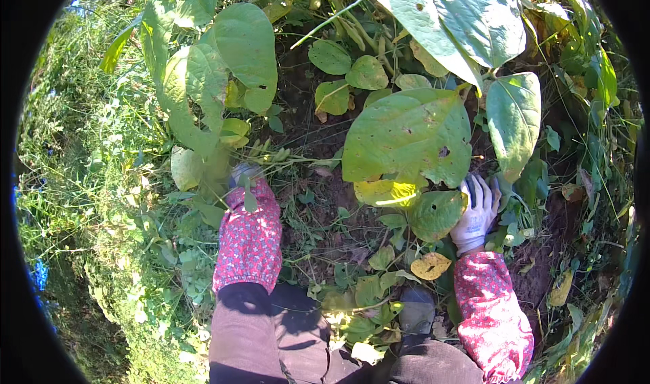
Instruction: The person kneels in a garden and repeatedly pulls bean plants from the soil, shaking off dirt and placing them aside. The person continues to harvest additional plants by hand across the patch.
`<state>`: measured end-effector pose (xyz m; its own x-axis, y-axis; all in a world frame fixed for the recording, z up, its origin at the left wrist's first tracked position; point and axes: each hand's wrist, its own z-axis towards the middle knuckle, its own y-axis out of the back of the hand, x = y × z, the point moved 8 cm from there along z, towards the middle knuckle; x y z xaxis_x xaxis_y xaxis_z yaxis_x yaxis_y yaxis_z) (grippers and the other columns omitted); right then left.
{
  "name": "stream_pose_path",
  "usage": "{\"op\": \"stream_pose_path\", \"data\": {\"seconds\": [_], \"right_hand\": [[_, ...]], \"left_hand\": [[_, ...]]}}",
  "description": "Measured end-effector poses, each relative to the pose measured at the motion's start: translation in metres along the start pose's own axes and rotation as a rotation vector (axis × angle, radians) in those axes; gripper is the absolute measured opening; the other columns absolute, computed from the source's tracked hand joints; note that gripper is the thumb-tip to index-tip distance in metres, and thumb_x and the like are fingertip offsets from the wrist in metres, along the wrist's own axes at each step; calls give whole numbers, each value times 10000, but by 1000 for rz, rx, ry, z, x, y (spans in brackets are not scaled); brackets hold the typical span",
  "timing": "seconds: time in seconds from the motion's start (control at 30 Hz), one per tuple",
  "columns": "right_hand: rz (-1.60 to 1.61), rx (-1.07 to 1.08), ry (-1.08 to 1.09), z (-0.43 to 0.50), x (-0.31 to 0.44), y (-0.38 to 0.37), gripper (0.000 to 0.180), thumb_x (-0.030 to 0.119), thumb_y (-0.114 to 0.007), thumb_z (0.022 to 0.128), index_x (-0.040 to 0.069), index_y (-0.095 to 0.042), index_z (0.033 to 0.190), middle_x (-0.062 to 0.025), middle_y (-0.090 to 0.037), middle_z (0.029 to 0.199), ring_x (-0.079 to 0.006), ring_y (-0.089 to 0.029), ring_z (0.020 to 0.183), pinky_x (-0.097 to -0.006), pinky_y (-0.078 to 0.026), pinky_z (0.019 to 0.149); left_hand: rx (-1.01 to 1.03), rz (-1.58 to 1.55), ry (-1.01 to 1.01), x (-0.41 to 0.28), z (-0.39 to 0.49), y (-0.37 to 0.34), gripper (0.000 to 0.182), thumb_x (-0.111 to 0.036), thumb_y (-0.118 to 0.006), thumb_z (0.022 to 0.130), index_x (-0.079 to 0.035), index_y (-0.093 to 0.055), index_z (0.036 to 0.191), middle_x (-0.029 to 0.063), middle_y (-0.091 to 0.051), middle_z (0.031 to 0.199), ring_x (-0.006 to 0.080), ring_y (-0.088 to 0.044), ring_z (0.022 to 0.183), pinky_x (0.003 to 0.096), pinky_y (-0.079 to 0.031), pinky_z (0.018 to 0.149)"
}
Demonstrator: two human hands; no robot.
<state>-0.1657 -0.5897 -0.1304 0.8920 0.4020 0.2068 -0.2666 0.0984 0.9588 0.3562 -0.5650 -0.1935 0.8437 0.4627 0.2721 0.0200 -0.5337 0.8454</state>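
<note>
My left hand (246, 174), in a pale glove, is mostly hidden behind blurred leaves at left centre. A thin stem with green bean pods (277, 154) runs sideways just past it, and whether the fingers hold it is not visible. On the right, my right hand (476, 214) wears a white work glove with dark fingers. Its back faces up, and the fingers point away and curl down among green leaves (513, 216). What lies under those fingers is hidden. A broad bean leaf (409, 135) with small holes hangs close to the right hand. Floral red sleeves cover both forearms.
Bean plants with hanging pods (353, 33) stand at the top. Large leaves (457, 18) block part of the view. Weeds (101, 181) grow thick on the left. Between my arms lies brown soil (335, 216) with fallen leaves. My shoe (417, 310) shows below a yellowed leaf (430, 266).
</note>
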Motion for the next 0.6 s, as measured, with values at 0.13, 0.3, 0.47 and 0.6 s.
{"op": "stream_pose_path", "data": {"seconds": [0.13,0.3,0.47,0.6], "right_hand": [[30,-14,-27,2,-2,2,564,300,-603,730,134,-546,1266,-86,-561,1153,-275,-494,1120,-515,-281,1061],[6,-4,16,0,2,-1,530,264,-576,748,94,-555,1250,-92,-552,1222,-272,-488,1168,-509,-257,1084],[29,-20,-11,-2,1,-4,491,236,-521,791,100,-553,1261,-96,-553,1211,-263,-478,1178,-493,-251,1093],[57,22,-26,-5,0,-5,601,271,-634,711,109,-528,1280,-93,-529,1246,-270,-448,1210,-486,-226,1105]], "left_hand": [[-46,-154,-40,11,-57,0,253,-209,-509,837,-76,-596,1034,116,-609,975,282,-580,936,392,-481,809],[188,-346,-316,-63,-256,-17,326,-245,-492,854,-70,-586,1114,129,-611,1070,285,-575,1025,395,-480,874],[-56,179,-515,-134,-315,-58,662,-240,-600,818,-125,-349,1420,130,-507,1289,239,-542,1060,428,-485,840],[-418,372,-238,-89,-185,-56,735,-412,-546,837,-60,-281,1426,248,-542,1187,384,-531,1076,489,-432,895]]}}
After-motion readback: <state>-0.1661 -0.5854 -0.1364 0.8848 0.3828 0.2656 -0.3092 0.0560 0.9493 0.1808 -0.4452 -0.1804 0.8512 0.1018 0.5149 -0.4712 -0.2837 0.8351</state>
